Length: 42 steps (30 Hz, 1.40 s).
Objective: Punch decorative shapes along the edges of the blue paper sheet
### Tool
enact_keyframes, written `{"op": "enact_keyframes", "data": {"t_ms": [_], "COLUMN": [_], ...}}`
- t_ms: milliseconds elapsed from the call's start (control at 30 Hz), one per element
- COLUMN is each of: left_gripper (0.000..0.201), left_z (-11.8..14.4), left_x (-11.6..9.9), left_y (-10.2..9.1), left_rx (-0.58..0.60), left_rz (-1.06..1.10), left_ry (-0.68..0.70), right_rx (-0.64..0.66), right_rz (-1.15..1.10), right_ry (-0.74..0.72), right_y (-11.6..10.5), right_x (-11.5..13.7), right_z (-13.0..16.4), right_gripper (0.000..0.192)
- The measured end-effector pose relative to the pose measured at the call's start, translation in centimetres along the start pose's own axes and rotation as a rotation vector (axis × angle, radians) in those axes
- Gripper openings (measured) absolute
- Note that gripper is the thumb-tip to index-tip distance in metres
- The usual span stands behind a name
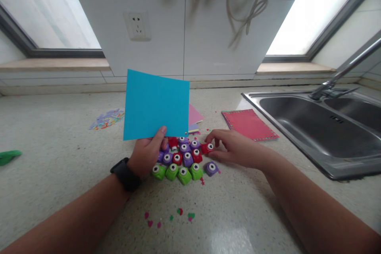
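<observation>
My left hand (147,154), with a black watch on the wrist, holds a blue sheet of paper (156,105) upright by its lower edge. Below it on the speckled counter lies a cluster of several small craft punches (183,162) in red, purple and green. My right hand (232,149) rests at the right side of the cluster, its fingers closed around a red punch (207,148). A purple punch (211,168) sits just below that hand.
A pink sheet with punched edges (250,124) lies right of the punches, near a steel sink (321,131) with a tap (342,73). More coloured sheets (195,117) lie behind the blue one. Paper cut-outs (107,119) and scattered bits (169,218) dot the counter. A green object (8,156) is far left.
</observation>
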State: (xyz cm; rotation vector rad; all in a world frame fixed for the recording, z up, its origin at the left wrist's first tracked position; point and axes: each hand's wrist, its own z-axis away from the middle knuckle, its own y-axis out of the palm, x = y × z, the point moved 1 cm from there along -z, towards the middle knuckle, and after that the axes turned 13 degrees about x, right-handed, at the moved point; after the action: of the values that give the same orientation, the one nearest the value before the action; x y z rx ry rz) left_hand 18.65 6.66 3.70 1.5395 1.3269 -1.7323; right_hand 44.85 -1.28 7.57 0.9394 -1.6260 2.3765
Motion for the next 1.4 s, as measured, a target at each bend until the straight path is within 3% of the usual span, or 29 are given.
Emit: {"op": "enact_keyframes", "data": {"t_ms": [167, 400, 733, 933, 1100, 1167, 1333, 1400], "left_gripper": [0.057, 0.055, 0.053, 0.053, 0.052, 0.052, 0.053, 0.053], "left_z": [0.1, 0.1, 0.5, 0.5, 0.5, 0.6, 0.6, 0.5], "left_x": [0.2, 0.2, -0.3, -0.3, -0.1, -0.1, 0.1, 0.1], "left_y": [0.0, 0.1, 0.2, 0.2, 0.1, 0.1, 0.2, 0.2], "left_rx": [0.001, 0.023, 0.098, 0.095, 0.1, 0.097, 0.094, 0.09], "left_rz": [-0.002, -0.003, -0.166, -0.179, -0.18, -0.194, -0.197, -0.195], "left_ry": [-0.025, 0.018, -0.016, -0.01, -0.012, -0.004, 0.01, 0.01], "right_rx": [-0.102, -0.228, -0.276, -0.333, -0.298, -0.353, -0.588, -0.621], "right_rz": [-0.258, -0.902, -1.195, -1.2, -1.14, -0.991, -0.269, -0.127], "right_ry": [-0.052, -0.263, -0.344, -0.289, -0.299, -0.354, -0.444, -0.443], "right_y": [0.3, 1.2, 1.9, 2.1, 2.7, 2.8, 2.3, 2.0], "right_x": [-0.5, 0.0, 1.4, 1.1, 1.0, 1.1, 1.6, 1.8], "right_z": [-0.1, -1.4, -2.2, -2.3, -2.6, -2.5, -1.8, -1.5], "right_gripper": [0.029, 0.039, 0.031, 0.037, 0.035, 0.032, 0.032, 0.032]}}
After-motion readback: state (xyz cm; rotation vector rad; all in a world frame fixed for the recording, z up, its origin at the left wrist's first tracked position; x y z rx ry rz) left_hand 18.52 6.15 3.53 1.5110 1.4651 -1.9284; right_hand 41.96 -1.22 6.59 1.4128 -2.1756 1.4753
